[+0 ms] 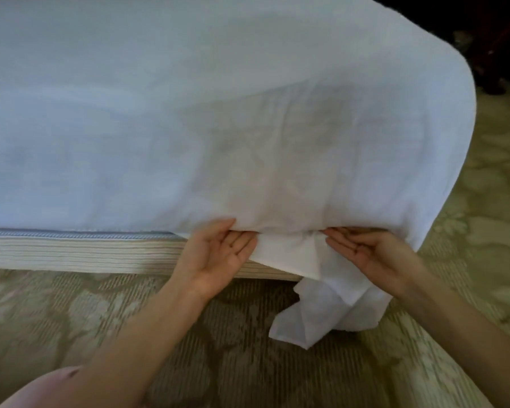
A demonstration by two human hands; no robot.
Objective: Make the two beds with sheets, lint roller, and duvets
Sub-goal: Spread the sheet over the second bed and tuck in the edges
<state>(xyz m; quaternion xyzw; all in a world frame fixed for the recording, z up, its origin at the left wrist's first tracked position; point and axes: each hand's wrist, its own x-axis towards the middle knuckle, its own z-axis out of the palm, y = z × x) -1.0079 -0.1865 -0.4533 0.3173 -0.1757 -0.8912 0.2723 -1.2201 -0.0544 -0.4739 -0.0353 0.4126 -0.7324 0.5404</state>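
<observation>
Palms face up on both the left hand and the right hand, fingers straight and close together, tips pressing into the fold of the white sheet at the mattress's lower edge. Between the hands, a loose flap of sheet hangs past the striped bed base onto the patterned carpet. Bare forearms reach in from below.

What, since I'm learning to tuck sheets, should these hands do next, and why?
Probably slide both hands' fingers deeper under the mattress, carrying the sheet in: the left hand and right hand lie palm-up at the tuck line, yet a loose flap hangs onto the carpet near the corner.
</observation>
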